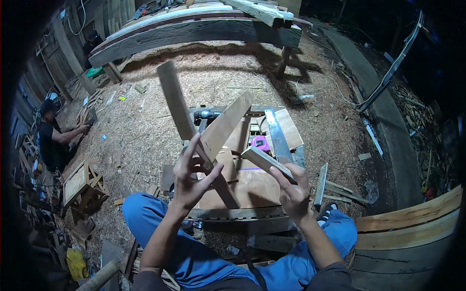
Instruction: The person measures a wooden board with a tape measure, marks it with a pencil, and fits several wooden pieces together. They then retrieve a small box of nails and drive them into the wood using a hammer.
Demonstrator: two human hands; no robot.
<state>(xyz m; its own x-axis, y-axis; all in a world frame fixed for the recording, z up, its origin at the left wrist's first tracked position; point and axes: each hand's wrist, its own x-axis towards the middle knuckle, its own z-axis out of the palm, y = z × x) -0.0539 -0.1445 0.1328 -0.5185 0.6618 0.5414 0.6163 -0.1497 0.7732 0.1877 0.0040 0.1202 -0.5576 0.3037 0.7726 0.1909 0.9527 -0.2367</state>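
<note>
My left hand (188, 177) is closed around a joined piece of wooden boards, where a long upright board (175, 99) and a slanted board (227, 121) meet in a V. The joined piece's lower end reaches down to the low work table (233, 212). In my right hand (294, 190), fingers and thumb grip a short wooden board (266, 161), its far end pointing toward the joined boards but apart from them. Behind it on the table lie a pink tape measure (260, 142) and a handsaw (277, 133). A hammer (208, 115) is partly hidden behind the boards.
A long timber bench (194, 36) stands ahead over ground strewn with wood shavings. Another person (56, 131) crouches at the left, near a small wooden stool (77, 184). Long planks (412, 218) lie at the right, and offcuts (340, 191) are beside my foot.
</note>
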